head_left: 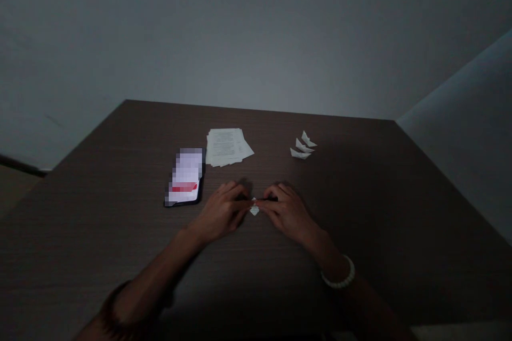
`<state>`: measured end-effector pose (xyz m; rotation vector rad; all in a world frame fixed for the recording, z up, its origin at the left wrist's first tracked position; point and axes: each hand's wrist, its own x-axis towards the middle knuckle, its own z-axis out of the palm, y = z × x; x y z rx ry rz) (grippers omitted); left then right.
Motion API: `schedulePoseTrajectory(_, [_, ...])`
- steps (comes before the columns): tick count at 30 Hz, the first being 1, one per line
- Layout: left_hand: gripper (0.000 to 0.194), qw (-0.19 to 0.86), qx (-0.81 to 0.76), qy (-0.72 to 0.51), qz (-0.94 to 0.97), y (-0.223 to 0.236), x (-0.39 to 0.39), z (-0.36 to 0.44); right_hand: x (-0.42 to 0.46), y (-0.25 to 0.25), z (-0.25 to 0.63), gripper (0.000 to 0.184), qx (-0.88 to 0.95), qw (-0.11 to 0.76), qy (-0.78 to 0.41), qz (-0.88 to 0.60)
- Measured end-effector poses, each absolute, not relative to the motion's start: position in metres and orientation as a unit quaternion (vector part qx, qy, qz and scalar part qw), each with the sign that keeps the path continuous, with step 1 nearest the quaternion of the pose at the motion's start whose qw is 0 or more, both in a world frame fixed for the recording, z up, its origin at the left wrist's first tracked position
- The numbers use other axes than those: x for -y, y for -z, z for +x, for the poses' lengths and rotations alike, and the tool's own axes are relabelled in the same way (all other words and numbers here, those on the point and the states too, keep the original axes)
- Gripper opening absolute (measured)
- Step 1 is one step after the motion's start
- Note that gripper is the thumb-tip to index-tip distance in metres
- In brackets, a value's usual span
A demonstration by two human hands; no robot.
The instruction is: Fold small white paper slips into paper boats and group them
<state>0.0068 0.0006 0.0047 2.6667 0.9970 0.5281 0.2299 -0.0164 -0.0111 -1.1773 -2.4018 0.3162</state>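
Between my two hands is a small folded piece of white paper [255,210], roughly diamond-shaped, just above or on the dark wooden table. My left hand [224,209] pinches its left side with thumb and fingers. From the other side my right hand [288,212] pinches it too, the fingertips of both hands nearly meeting at its upper part. Fingers cover much of the paper. Farther off to the right, three little folded paper boats [304,145] stand in a slanting row.
A loose stack of printed paper sheets [227,146] lies beyond my left hand. Left of that hand lies a phone [186,176] with its screen lit and blurred. The table [120,197] reaches back to a pale wall [256,53].
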Motion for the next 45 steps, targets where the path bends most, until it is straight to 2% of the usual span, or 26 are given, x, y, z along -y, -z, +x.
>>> schedulePoseTrajectory(8, [0.023,0.074,-0.342,-0.170,0.921,-0.004,0.000,0.006,0.019,0.008,0.227,0.020,0.855,0.238,-0.134,-0.440])
schedulePoseTrajectory(15, [0.022,-0.004,-0.316,-0.111,0.942,-0.010,0.001,0.009,0.021,0.002,0.225,0.022,0.854,0.216,-0.124,-0.457])
schedulePoseTrajectory(24, [0.020,-0.010,-0.319,-0.098,0.943,-0.016,0.003,0.013,0.019,0.003,0.227,0.012,0.862,0.218,-0.098,-0.447])
schedulePoseTrajectory(36, [0.019,0.004,-0.327,-0.120,0.937,-0.016,0.004,0.012,0.022,-0.001,0.234,0.013,0.871,0.216,-0.087,-0.433])
schedulePoseTrajectory(45, [0.023,-0.010,-0.326,-0.100,0.940,-0.015,0.003,0.012,0.017,0.003,0.227,0.010,0.834,0.284,-0.147,-0.449])
